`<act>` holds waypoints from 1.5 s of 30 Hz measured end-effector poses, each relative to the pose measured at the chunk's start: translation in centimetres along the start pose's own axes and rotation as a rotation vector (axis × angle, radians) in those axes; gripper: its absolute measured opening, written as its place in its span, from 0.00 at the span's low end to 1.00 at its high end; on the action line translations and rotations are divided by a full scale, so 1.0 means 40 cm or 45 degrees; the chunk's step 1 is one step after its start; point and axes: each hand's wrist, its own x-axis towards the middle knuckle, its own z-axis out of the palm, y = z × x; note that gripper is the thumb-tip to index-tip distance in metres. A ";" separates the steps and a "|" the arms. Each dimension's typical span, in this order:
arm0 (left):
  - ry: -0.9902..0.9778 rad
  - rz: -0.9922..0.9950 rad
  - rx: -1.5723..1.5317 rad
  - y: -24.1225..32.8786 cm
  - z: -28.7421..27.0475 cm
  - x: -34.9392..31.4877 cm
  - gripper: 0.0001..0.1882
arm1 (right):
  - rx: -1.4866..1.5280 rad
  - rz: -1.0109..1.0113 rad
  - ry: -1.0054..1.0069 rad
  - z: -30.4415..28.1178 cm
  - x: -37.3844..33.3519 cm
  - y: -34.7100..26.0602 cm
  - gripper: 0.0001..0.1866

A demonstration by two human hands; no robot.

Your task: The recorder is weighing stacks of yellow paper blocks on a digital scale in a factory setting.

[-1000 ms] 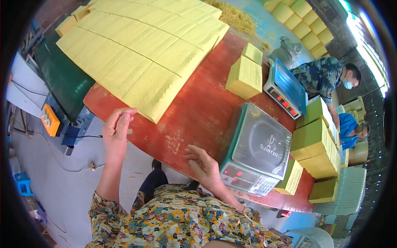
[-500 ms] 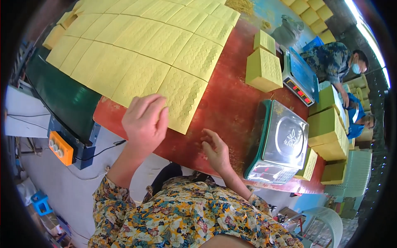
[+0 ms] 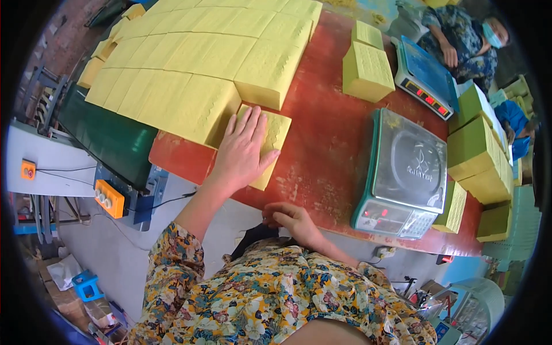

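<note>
My left hand [image 3: 242, 148] lies flat, fingers stretched, on top of a low stack of yellow paper [image 3: 278, 131] at the near right corner of a large block. That stack sits lower than the rows of tall yellow paper stacks [image 3: 172, 95] touching it, whose side walls rise around it. Wavy cut lines run across the sheets. My right hand [image 3: 296, 221] hovers at the front edge of the red table [image 3: 322, 167], fingers loosely bent and nothing visible in them.
Two scales, one silver-topped [image 3: 408, 167] and one blue-topped [image 3: 425, 69], stand to the right. Beside them are yellow stacks [image 3: 368, 72] and more piled blocks [image 3: 477, 149]. A masked person [image 3: 460, 46] is at the far right. A dark green surface [image 3: 109, 135] and orange switch box [image 3: 109, 198] lie left.
My left hand has come down from a loose curl onto the corner stack, its fingers now spread flat. That stack now sits below its neighbours. My right hand has drawn back toward me.
</note>
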 end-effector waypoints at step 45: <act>-0.725 -0.802 -3.193 0.750 0.003 -0.010 0.34 | -1.961 -1.037 0.726 -0.512 -0.450 -0.517 0.34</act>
